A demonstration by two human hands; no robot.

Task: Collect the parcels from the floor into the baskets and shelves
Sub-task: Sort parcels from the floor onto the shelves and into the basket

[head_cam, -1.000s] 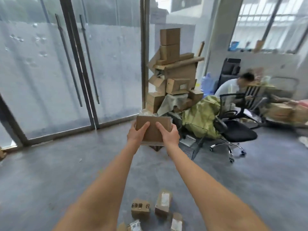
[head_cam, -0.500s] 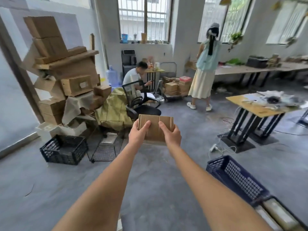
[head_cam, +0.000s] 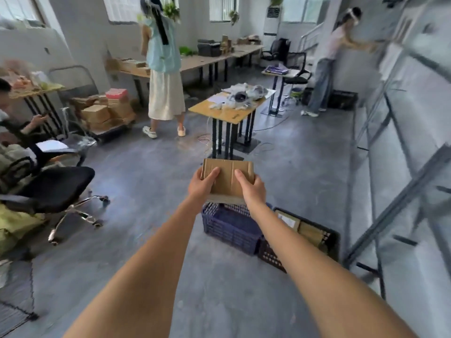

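Since the earlier frame your view has swung right: the cardboard stack and black floor basket are gone from sight, and the blue basket [head_cam: 231,230] now sits directly under the parcel. Your fingers [head_cam: 212,172] curl over the top of the flat brown cardboard parcel [head_cam: 228,180], thumbs on its near face; left hand [head_cam: 202,185] grips its left edge, right hand [head_cam: 251,189] grips its right edge. Parcel is held up in the air, just above the blue basket's far rim, not touching it as far as can be told. Just right of the blue basket, touching it, a black basket [head_cam: 317,242] holds brown parcels. Beyond the blue basket stands a small wooden surface [head_cam: 227,113] on black legs with white clutter on top. Right of the baskets runs a grey metal shelf rack [head_cam: 400,167]. Left of the blue basket, well apart, a black office chair [head_cam: 56,189]. A person in a cream skirt [head_cam: 166,93] stands beyond the wooden surface.
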